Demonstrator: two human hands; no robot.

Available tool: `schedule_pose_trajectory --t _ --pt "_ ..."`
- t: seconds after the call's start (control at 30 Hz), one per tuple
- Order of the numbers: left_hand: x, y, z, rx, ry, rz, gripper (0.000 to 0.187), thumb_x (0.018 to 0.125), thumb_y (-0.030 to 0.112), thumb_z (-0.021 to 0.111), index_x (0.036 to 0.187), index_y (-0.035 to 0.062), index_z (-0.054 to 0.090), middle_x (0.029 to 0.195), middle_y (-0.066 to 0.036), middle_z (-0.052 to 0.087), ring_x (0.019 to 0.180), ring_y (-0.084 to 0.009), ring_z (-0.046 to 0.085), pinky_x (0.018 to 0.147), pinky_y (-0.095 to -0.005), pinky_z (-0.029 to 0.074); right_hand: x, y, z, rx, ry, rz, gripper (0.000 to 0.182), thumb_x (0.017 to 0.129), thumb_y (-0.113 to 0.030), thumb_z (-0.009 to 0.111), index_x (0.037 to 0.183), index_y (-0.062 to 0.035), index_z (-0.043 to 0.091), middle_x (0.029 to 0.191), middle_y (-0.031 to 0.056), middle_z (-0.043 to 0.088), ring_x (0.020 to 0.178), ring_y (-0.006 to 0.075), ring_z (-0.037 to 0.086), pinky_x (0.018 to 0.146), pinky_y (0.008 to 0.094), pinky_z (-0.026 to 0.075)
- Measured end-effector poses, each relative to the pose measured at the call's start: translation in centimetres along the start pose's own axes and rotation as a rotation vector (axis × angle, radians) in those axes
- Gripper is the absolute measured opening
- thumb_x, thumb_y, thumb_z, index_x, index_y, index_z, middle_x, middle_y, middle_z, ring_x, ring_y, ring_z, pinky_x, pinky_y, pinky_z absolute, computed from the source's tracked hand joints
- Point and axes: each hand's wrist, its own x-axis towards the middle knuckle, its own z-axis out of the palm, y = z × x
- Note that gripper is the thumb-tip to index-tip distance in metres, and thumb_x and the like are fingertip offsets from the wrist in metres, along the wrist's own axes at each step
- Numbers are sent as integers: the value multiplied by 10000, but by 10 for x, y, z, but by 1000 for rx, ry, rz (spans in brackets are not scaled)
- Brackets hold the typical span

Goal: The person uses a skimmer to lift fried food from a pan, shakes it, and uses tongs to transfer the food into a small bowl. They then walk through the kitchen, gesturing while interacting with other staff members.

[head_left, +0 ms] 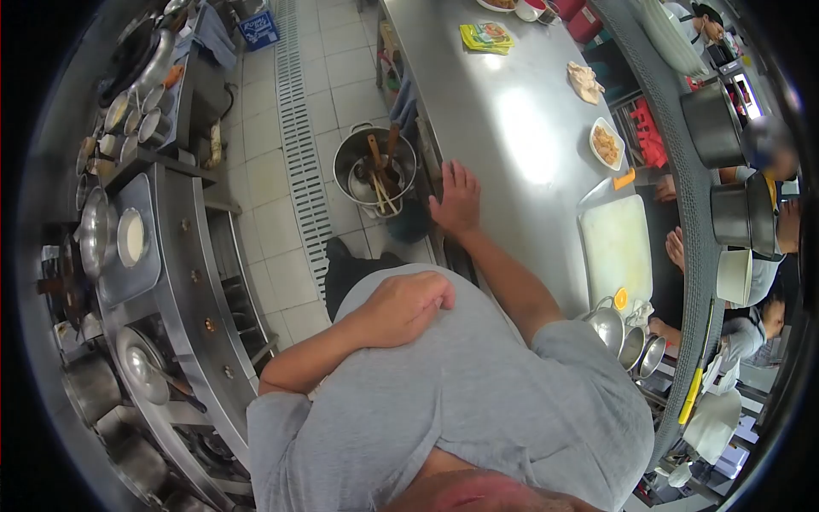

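Note:
My left hand (408,307) rests against the front of my grey shirt (478,392), its fingers curled in. Nothing shows in it. At the near edge of the steel counter (503,145), my right hand (458,202) is spread flat with the fingers apart, holding nothing. Left of that hand, on the floor, stands a metal pot (344,183) with wooden-handled utensils and sticks in it. Farther right on the counter lie a white cutting board (616,252), an orange-handled knife (601,189) and half an orange (621,299).
A bowl of food (606,145), a pale cloth-like piece (585,83) and yellow packets (487,37) are on the counter. Metal bowls (607,328) stand near my right shoulder. Other people's hands (674,247) show beyond it. A stove (205,316) runs along the left.

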Motion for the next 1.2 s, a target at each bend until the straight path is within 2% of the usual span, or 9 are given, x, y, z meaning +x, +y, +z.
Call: schedule_pose_trajectory --t 0.23,0.37,0.43,0.5,0.53,0.63,0.7,0.93,1.2 --pt "0 -14 -12 60 -52 49 59 828 30 516 866 34 560 820 -135 562 796 -337 587 733 -419 475 -2 3 0 -11 28 -23 855 786 -309 765 1499 6 412 1499 243 432 1337 440 433 1120 556 350" --pt "5 -24 -20 89 -107 1 44 839 57 528 857 39 564 816 -144 600 804 -356 610 738 -441 486 -4 -2 -13 34 70 -31 853 729 -274 807 1458 -3 456 1488 234 441 1349 412 427 1118 534 348" --pt "10 -47 -22 99 -88 -80 83 816 52 542 870 33 601 799 -119 628 766 -288 627 721 -399 501 -5 0 -9 27 65 -19 851 719 -267 814 1451 -8 465 1489 228 442 1352 406 425 1120 531 345" --pt "15 -99 -22 53 -62 -199 114 802 33 541 892 22 609 786 -75 632 748 -205 626 703 -350 504 -8 -2 -10 30 62 -11 847 724 -267 811 1455 -18 464 1495 208 445 1362 395 416 1126 526 340" --pt "16 -147 -20 -23 -77 -276 126 876 90 582 961 38 660 828 -34 676 784 -147 635 720 -327 516 -11 -2 -11 34 66 -8 846 725 -267 809 1457 -21 463 1498 203 444 1365 392 414 1126 524 340" --pt "1 -248 7 -118 -106 -466 179 956 201 628 1014 43 687 888 -20 704 820 -126 640 746 -311 527 -15 -1 -9 32 71 -11 848 730 -269 807 1465 -30 456 1507 195 437 1376 385 407 1128 520 339" --pt "-16 -323 43 -13 -162 -441 274 979 296 670 1065 37 694 923 -22 714 836 -105 638 761 -286 529 -6 -1 -9 31 72 -10 830 736 -270 805 1456 -35 465 1504 191 439 1379 376 408 1134 515 335" --pt "-32 -308 81 -143 -176 -617 266 972 282 680 1066 33 691 921 -22 715 835 -103 638 762 -282 528 -7 -5 -10 41 50 13 776 757 -251 790 1436 -35 484 1493 192 444 1384 372 404 1144 517 327" --pt "-34 -295 64 -217 -91 -679 258 964 266 691 1067 29 688 919 -22 716 834 -101 637 763 -277 527 -6 -1 -9 34 57 -7 770 763 -250 783 1433 -23 480 1492 195 438 1375 373 405 1143 517 324"
